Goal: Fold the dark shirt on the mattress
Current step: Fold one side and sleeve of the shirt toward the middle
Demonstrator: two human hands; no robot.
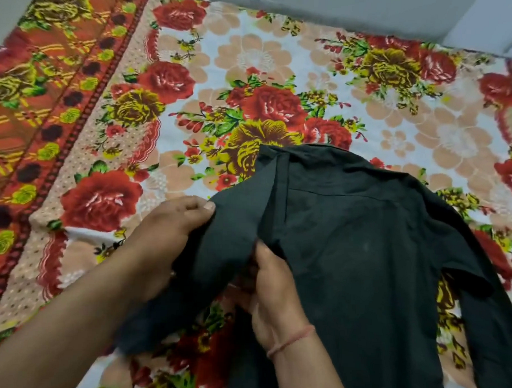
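Dark, long-sleeved cotton shirt (363, 257) lies back-up on the floral-printed mattress cover (254, 61), collar away from the person. Left hand (171, 228) pinches the left shoulder edge, fingers closed on cloth. Right hand (274, 288) presses the fold line; its fingers are hidden, grip state unclear. Judgement: carry the side panel inward, keep the crease straight, smooth before releasing.

The dark shirt (364, 242) was plain woven cloth, matt, no sheen, with soft creases and a faint pale smudge near its middle. Under the shirt, the bedsheet (254, 61) looked like printed cotton, also matt, its flowers a bit fuzzy. Just below the shirt's folded edge, a thin thread band (291, 340) looked like twisted, dull string.
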